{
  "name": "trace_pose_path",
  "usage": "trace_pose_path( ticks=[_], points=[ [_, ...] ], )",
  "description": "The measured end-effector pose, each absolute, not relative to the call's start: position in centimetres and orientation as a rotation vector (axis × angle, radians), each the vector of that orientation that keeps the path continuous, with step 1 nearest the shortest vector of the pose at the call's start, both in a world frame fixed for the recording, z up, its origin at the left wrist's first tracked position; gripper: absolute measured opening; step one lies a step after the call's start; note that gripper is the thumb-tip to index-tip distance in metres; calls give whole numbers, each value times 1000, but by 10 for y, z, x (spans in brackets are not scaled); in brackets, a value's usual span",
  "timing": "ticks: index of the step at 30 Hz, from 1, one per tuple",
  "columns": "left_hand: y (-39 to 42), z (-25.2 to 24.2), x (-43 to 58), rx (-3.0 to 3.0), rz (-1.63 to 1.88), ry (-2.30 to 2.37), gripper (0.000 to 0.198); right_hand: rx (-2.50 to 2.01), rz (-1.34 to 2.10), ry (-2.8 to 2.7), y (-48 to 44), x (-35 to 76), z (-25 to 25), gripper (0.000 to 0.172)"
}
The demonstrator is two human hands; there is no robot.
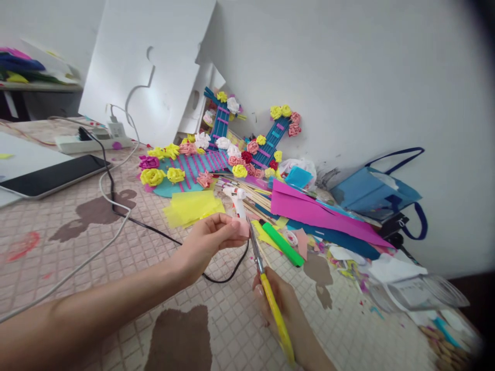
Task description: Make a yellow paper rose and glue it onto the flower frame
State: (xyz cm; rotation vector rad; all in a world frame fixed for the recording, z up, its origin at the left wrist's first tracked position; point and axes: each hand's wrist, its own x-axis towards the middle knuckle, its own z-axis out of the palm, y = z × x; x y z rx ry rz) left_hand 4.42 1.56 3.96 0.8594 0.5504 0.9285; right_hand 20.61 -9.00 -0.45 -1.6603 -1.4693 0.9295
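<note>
A small piece of pale pink paper point(242, 228) is pinched between the thumb and fingers of my left hand point(211, 239). My right hand point(276, 301) grips a pair of scissors point(270, 293) with yellow handles, blades pointing up and away. Their tips are beside the paper's right edge; whether they touch it I cannot tell. Just behind the paper stands a white glue gun point(237, 201), partly hidden by my left hand. Yellow paper sheets point(193, 206) lie to the left of it, and a bright green marker point(284, 245) lies to the right.
Behind are blue guitar-shaped crafts point(185, 172) with paper flowers. Magenta paper point(320, 214), wooden sticks point(251, 196) and scraps lie at right, near a blue bag point(379, 190). Cables point(135, 221) cross the left side by a tablet point(58, 172) and power strip point(93, 143).
</note>
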Motion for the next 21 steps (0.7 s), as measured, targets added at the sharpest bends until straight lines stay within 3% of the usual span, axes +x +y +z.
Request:
trace_pose_path(
  ticks=[21],
  points=[
    [16,37,44,866,954,543,18,-1651,951,-1372,-90,199,4,33]
  ],
)
